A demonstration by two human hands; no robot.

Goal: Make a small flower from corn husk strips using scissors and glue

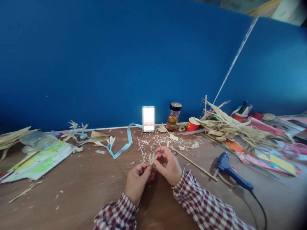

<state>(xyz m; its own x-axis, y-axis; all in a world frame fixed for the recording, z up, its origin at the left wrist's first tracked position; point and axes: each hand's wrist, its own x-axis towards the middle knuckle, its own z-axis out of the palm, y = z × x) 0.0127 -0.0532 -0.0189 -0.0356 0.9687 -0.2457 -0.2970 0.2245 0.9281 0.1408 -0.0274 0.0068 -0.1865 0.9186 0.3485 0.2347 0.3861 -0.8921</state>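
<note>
A small flower of pale dried husk strips [151, 158] stands upright between my hands over the middle of the table. My left hand [138, 179] pinches it low down, thumb against curled fingers. My right hand [168, 164] is bent at its right side, thumb and forefinger close together at the petals; whether they grip a petal is too small to make out. Just behind lie thin husk shavings [157, 140]. To the left, a light blue ribbon [127, 145] runs along the table by a finished-looking husk flower [111, 141] with a blue stem.
A blue glue gun [231, 171] with a black cord lies right of my right forearm, near a thin stick [195, 163]. Behind stand a black-lidded jar [174, 116] and a red paper cup [192, 124]. Dried husks [223, 124] pile up at right; a green-and-white sheet [45, 159] lies left.
</note>
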